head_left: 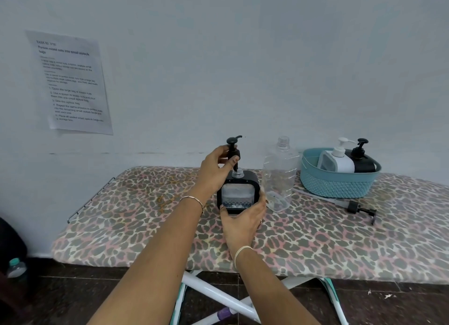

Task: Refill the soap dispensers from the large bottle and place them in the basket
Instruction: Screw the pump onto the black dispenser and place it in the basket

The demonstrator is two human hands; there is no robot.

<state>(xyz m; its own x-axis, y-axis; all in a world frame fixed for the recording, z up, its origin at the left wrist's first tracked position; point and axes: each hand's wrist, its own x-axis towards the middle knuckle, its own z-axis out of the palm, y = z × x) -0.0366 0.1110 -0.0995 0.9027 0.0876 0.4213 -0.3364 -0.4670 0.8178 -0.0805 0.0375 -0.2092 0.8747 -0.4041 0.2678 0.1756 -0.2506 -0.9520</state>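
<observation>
Head view looks down on our two hands at work over an ironing board (pixel 136 227) with a leopard-print cover. Our left hand (pixel 216 169) holds a black pump (pixel 232 147) upright; its fingers (pixel 224 153) and thumb are curled round the pump's collar. The pump sits just above the open clear neck (pixel 237 173) of a dispenser (pixel 239 193) — whether its tube already reaches into the neck we cannot tell, as the thumb covers that spot.

The dispenser stands upright on the board near the middle, a black frame with a clear window that shows liquid low down. Our right hand (pixel 243 220) grips it from the front, thumb across the lower left corner and fingers wrapped round the right side.

Just beside the dispenser, to its right, stands the bottle (pixel 279 176): clear, uncapped, upright, and it looks nearly empty. Farther right on the board is the teal basket (pixel 340 187). Two more stand inside it side by side — a white dispenser (pixel 337 160) on the left and a black dispenser (pixel 363 162) on the right, both with pumps fitted.

A loose pump (pixel 353 206) with a long tube lies flat on the board in front of the basket. A printed sheet (pixel 70 81) is stuck to the wall at the left.
</observation>
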